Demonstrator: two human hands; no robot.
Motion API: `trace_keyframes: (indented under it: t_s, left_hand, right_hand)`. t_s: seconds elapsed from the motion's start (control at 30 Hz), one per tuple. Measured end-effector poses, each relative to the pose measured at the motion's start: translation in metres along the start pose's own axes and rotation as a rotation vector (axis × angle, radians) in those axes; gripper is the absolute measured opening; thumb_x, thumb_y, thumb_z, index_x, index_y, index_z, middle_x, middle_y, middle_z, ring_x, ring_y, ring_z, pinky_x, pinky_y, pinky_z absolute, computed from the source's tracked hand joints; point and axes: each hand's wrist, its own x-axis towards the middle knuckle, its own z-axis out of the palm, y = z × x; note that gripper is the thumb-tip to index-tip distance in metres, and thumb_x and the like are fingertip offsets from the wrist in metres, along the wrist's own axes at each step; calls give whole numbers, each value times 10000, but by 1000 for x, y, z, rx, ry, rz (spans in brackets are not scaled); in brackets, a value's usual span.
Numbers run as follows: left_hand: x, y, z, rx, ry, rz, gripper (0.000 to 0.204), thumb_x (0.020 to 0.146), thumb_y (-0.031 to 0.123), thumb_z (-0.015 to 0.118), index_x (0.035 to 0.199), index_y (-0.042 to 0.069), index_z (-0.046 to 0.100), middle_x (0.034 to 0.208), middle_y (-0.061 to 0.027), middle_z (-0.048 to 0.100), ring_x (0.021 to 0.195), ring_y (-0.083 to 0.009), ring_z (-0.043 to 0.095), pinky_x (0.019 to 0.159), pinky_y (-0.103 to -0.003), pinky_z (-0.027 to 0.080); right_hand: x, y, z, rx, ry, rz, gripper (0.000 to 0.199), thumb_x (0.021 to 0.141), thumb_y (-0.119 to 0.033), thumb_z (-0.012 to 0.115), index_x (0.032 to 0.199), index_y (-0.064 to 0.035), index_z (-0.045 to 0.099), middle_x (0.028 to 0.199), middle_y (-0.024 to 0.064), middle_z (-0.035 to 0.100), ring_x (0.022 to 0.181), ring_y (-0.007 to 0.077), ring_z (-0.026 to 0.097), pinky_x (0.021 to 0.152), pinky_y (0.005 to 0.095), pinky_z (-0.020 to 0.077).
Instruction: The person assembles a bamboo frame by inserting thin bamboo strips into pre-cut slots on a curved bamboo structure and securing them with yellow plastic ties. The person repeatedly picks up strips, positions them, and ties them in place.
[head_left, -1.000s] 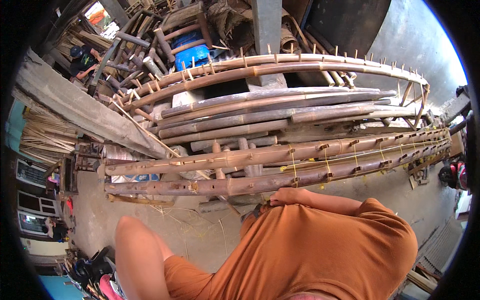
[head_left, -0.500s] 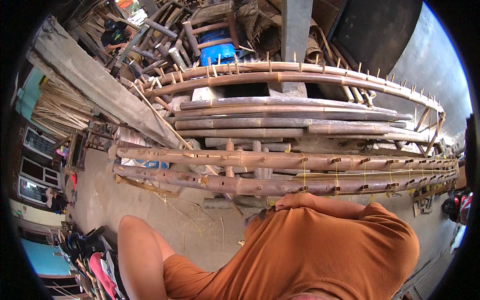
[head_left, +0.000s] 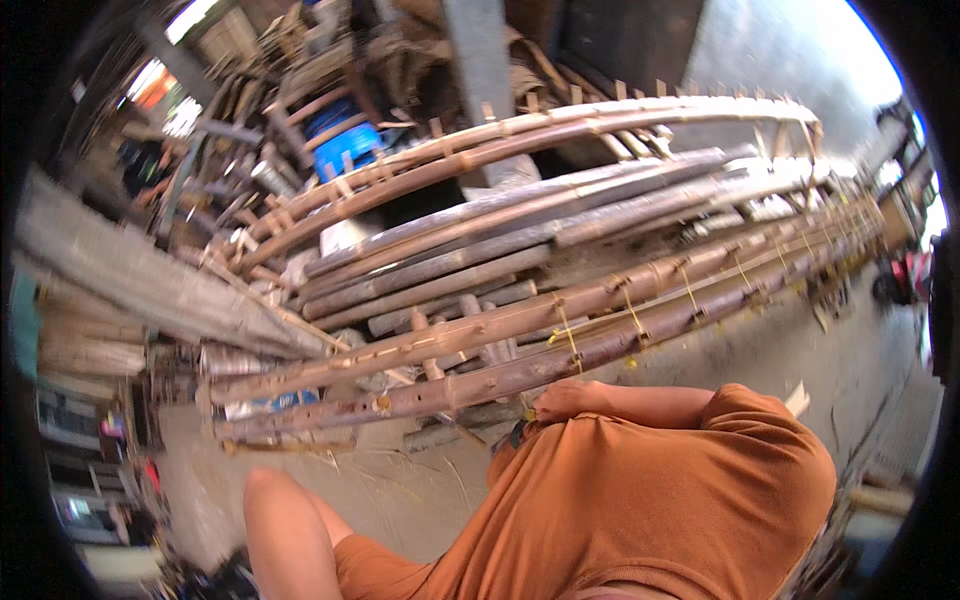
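Right hand (head_left: 562, 398) closed by bamboo ladder (head_left: 520, 340), concrete floor (head_left: 400, 490), cluttered workshop yard.

Two long bamboo poles (head_left: 520, 350) lie nearest, lashed at about five places with yellow ties (head_left: 567, 335). One hand (head_left: 562, 400) is visible. Two curved pegged rails (head_left: 560, 125) arch behind.

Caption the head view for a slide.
Person in orange shirt, hand at long bamboo poles tied with yellow string.
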Motion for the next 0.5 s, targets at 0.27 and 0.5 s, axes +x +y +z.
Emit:
trace_keyframes:
  t_s: [0.27, 0.5]
  left_hand:
    - [42, -85, 10, -330, -106, 265, 207, 906, 215, 641, 959, 15, 649, 742, -34, 603, 612, -122, 531, 548, -288, 400]
    - [138, -153, 76, -650, -255, 469, 209, 904, 219, 649, 951, 15, 646, 723, -26, 593, 592, -109, 515, 535, -279, 387]
  right_hand:
    - [-82, -24, 44, 139, 616, 51, 271, 925, -314, 571, 939, -59, 662, 870, 173, 659, 847, 353, 636, 748, 484, 500]
    - [-182, -21, 84, 444, 1220, 295, 243, 928, -264, 579, 1011, -52, 663, 971, 156, 633, 961, 350, 589, 830, 447, 490]
